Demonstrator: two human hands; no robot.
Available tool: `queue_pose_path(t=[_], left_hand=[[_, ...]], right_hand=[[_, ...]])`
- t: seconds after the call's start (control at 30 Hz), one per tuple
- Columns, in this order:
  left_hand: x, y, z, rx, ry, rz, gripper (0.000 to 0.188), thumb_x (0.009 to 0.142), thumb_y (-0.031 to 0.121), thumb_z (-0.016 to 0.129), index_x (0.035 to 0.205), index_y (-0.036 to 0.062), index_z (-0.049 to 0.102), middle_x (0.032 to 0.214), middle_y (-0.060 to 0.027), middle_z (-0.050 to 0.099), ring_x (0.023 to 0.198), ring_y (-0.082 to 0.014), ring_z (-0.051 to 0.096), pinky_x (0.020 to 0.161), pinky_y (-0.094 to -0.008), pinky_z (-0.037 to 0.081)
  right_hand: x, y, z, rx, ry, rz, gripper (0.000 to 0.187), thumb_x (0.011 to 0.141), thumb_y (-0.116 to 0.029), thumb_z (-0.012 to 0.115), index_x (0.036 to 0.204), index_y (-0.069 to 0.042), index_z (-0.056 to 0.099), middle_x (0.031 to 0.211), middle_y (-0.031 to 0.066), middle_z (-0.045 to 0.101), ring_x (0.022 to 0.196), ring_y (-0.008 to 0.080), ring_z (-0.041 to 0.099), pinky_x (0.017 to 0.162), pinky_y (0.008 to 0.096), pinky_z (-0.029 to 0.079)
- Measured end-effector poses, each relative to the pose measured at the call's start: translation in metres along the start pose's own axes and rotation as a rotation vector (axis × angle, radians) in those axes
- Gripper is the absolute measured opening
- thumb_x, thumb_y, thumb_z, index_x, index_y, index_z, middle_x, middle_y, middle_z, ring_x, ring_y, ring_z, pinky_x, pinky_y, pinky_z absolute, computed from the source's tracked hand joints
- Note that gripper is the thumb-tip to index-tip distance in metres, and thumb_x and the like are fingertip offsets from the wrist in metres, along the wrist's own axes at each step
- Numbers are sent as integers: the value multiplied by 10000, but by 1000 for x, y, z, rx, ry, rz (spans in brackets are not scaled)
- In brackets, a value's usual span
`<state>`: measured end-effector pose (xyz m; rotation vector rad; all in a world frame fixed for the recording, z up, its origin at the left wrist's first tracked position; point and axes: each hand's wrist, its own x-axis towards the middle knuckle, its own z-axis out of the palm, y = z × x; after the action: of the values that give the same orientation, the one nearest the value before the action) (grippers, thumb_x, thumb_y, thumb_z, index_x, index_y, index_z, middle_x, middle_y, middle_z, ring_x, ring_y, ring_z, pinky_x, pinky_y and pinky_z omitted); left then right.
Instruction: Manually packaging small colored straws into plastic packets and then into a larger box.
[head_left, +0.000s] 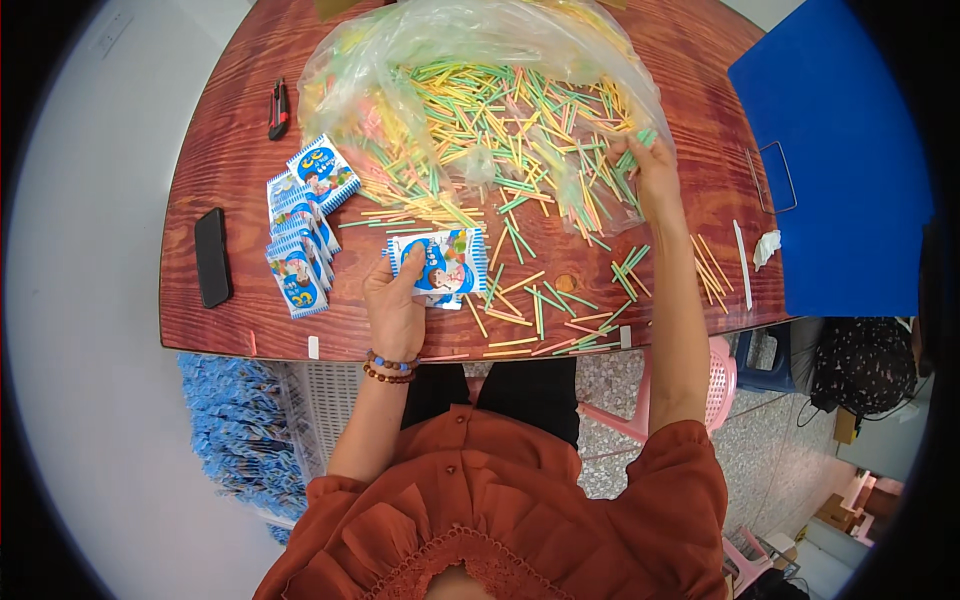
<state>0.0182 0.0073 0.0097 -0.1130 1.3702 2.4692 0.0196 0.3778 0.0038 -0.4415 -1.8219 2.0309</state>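
My left hand [396, 312], a beaded bracelet at its wrist, is closed on a couple of small blue-and-white packets [457, 272] near the table's front edge, its thumb across the top one. Farther off to the right, my right hand [655, 175] is at the edge of a large clear plastic bag [480, 28], with its fingers closed on a few thin green sticks [641, 139]. Thin pastel sticks [490, 105] in green, yellow and pink fill the bag and spill out of its mouth. More loose sticks [540, 305] lie scattered in front of it.
Left of the packets, more blue-and-white packets [300, 265] overlap in a pile. A utility knife [278, 110] and a black phone [212, 258] lie farther left on the wooden table [215, 150]. A blue box [840, 170] stands at right, beside crumpled tissue [767, 249].
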Motion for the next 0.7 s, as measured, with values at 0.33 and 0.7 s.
queue_pose_path(t=[0.33, 0.7], left_hand=[[3, -5, 19, -223, 27, -80, 142, 943, 135, 610, 988, 10, 659, 919, -55, 689, 793, -123, 661, 683, -285, 556], [-5, -5, 30, -244, 86, 4, 146, 940, 147, 620, 974, 12, 664, 909, -47, 691, 763, -102, 649, 646, -256, 538]], right_hand=[[-119, -43, 168, 665, 61, -259, 167, 1024, -179, 417, 1090, -38, 479, 1043, 189, 639, 1105, 341, 592, 994, 434, 423], [-157, -26, 232, 578, 260, -349, 203, 1031, -194, 394, 1116, -25, 469, 1244, 228, 557, 1225, 318, 501, 1052, 432, 358]])
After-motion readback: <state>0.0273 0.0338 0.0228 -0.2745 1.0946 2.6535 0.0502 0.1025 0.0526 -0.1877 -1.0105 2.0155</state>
